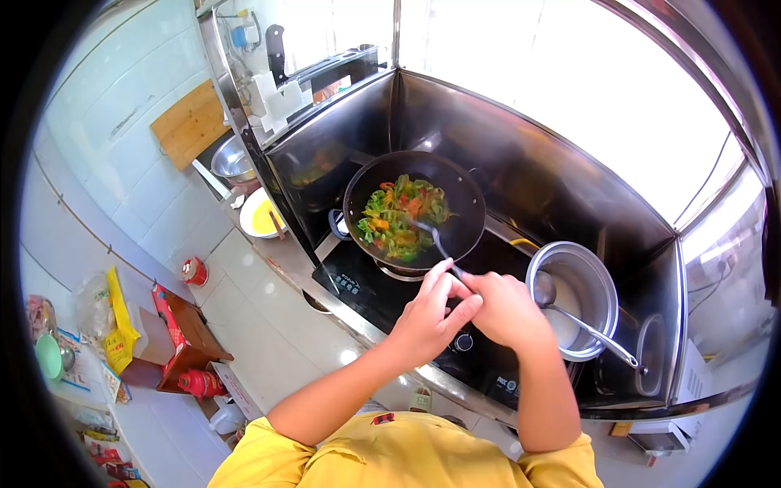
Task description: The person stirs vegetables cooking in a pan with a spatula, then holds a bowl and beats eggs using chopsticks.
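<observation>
"Where was the stirring tool (440,244)?"

"Its far end dipped among the vegetables (399,199) in the wok (468,187), left of the pot (604,281). The right hand (508,305) had its fingers wrapped round the handle; the left's (427,317) were half curled, pinching or not, I couldn't tell."

"Handling?"

"Probably light, stiff, best gripped at the near end. The green, red and orange strips looked soft, slippery."

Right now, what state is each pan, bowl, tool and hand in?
Wok: uncovered, holding cut vegetables.
Stirring utensil: tip among the vegetables.
Right hand: closed around its handle.
Left hand: beside the right; grip unclear.
Pot: uncovered, ladle leaning inside.
White bowl: holding something yellow.
Knife: upright, handle up.
Wooden board: propped up.
</observation>
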### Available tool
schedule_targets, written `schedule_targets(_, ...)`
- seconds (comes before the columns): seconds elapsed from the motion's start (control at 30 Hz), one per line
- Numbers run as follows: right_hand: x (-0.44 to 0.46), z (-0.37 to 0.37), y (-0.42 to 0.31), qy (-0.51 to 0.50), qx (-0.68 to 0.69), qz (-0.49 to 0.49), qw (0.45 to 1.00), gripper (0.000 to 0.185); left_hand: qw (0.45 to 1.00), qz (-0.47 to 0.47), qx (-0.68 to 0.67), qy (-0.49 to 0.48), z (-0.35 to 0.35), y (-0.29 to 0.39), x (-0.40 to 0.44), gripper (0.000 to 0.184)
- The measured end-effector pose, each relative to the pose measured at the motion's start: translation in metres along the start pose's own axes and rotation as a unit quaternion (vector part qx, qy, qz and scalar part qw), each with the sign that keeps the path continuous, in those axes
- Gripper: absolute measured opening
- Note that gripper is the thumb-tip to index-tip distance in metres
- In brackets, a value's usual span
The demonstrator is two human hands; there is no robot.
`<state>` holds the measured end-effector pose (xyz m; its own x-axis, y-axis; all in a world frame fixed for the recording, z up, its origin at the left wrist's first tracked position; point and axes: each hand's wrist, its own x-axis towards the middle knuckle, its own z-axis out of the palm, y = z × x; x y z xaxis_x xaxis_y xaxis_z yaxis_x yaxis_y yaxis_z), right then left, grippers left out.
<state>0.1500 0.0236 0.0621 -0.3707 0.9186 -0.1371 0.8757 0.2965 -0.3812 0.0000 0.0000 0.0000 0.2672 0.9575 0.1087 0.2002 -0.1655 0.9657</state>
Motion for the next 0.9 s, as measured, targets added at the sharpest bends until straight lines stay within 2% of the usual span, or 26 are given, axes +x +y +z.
schedule_targets(0.07, -0.020, -0.018, -0.007, -0.037, 0.061, -0.007, 0.997, 0.020, 0.999, 0.018, 0.026, -0.026, -0.003, 0.016, -0.008, 0.032)
schedule_targets(0.1, -0.015, -0.023, -0.010, -0.026, 0.055, -0.011, 0.998, 0.020, 0.999, 0.031, 0.029, -0.023, -0.008, 0.018, -0.003, 0.032)
schedule_targets(0.17, -0.014, -0.025, -0.019, -0.081, 0.084, -0.003, 0.993, 0.017, 0.997, 0.020, 0.038, -0.058, -0.010, 0.025, -0.007, 0.033)
schedule_targets(0.2, -0.005, -0.020, -0.018, -0.072, 0.075, -0.018, 0.994, 0.017, 0.999, 0.010, 0.041, -0.033, -0.011, 0.026, -0.006, 0.034)
schedule_targets(0.23, 0.012, 0.006, -0.007, -0.015, 0.070, -0.024, 0.997, 0.012, 0.998, 0.010, 0.046, -0.033, -0.012, 0.022, -0.002, 0.034)
schedule_targets(0.3, 0.038, 0.030, 0.005, 0.007, 0.053, -0.025, 0.998, 0.014, 0.995, 0.006, 0.100, 0.026, -0.009, 0.001, 0.009, 0.035)
schedule_targets(0.37, 0.050, 0.042, 0.013, 0.085, 0.113, -0.031, 0.989, 0.022, 0.998, -0.011, 0.039, 0.038, -0.010, -0.008, 0.019, 0.039)
schedule_targets(0.4, 0.050, 0.048, 0.015, 0.173, 0.086, -0.073, 0.979, 0.032, 0.999, -0.010, 0.033, 0.041, -0.009, -0.012, 0.021, 0.040)
schedule_targets(0.43, 0.046, 0.046, 0.020, 0.172, 0.086, -0.071, 0.979, 0.032, 0.999, -0.009, 0.025, 0.043, -0.007, -0.014, 0.023, 0.041)
schedule_targets(0.5, 0.029, 0.030, 0.022, 0.082, 0.164, 0.054, 0.982, 0.038, 0.999, -0.008, 0.013, 0.042, -0.001, -0.010, 0.024, 0.042)
schedule_targets(0.57, 0.006, -0.006, 0.004, 0.036, 0.229, 0.136, 0.963, 0.020, 0.999, -0.009, 0.003, 0.040, 0.005, -0.007, 0.024, 0.043)
schedule_targets(0.67, 0.010, -0.007, 0.017, 0.059, 0.220, 0.169, 0.959, 0.019, 0.999, -0.044, -0.008, 0.002, 0.012, -0.006, 0.028, 0.048)
schedule_targets(0.77, 0.051, 0.025, 0.052, 0.015, 0.373, 0.179, 0.910, 0.019, 0.998, -0.053, -0.012, 0.009, 0.014, -0.013, 0.031, 0.051)
schedule_targets(0.83, 0.080, 0.047, 0.058, 0.015, 0.551, 0.177, 0.815, 0.018, 0.998, -0.055, -0.019, 0.011, 0.012, -0.022, 0.035, 0.054)
schedule_targets(0.9, 0.107, 0.069, 0.059, 0.018, 0.625, 0.122, 0.771, 0.016, 0.997, 0.012, 0.043, 0.064, 0.011, -0.038, 0.042, 0.057)
